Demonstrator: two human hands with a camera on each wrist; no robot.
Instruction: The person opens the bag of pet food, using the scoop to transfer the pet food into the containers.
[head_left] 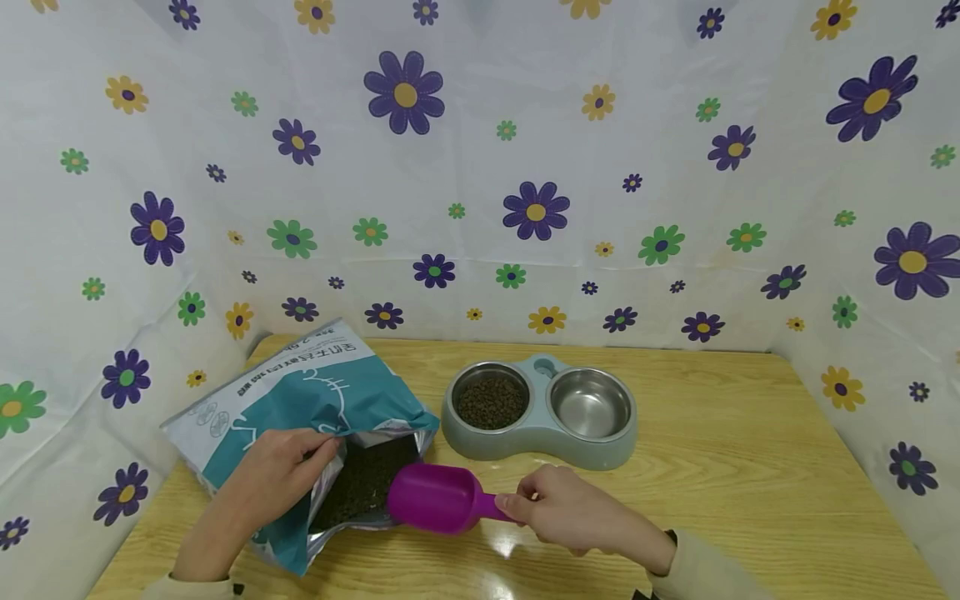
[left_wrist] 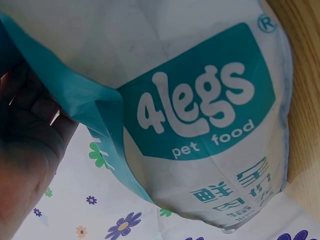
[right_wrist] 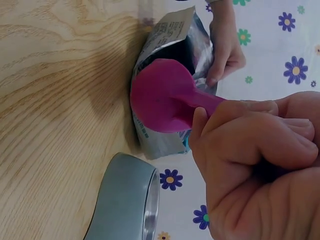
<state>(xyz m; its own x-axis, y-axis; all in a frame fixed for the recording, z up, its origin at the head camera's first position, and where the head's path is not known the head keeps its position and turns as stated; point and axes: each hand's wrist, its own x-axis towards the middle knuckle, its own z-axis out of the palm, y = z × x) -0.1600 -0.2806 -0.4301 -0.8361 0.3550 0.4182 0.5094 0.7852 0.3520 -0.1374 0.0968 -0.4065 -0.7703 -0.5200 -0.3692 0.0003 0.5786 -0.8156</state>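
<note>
My left hand pinches the upper edge of the mouth of a teal and white pet food bag, which lies on its side at the left. Brown kibble shows inside the opening. In my right hand is a magenta scoop, gripped by its handle. Its bowl overlaps the bag's mouth in the head view, and no kibble shows in it. The left wrist view shows the bag's "4Legs pet food" label. Seen from the right wrist, the scoop hides part of the opening.
Behind the scoop stands a grey-blue double bowl feeder. Its left bowl contains kibble; bare steel shows in the right bowl. Everything sits on a wood-grain table, with a flower-printed white cloth hanging behind and at both sides.
</note>
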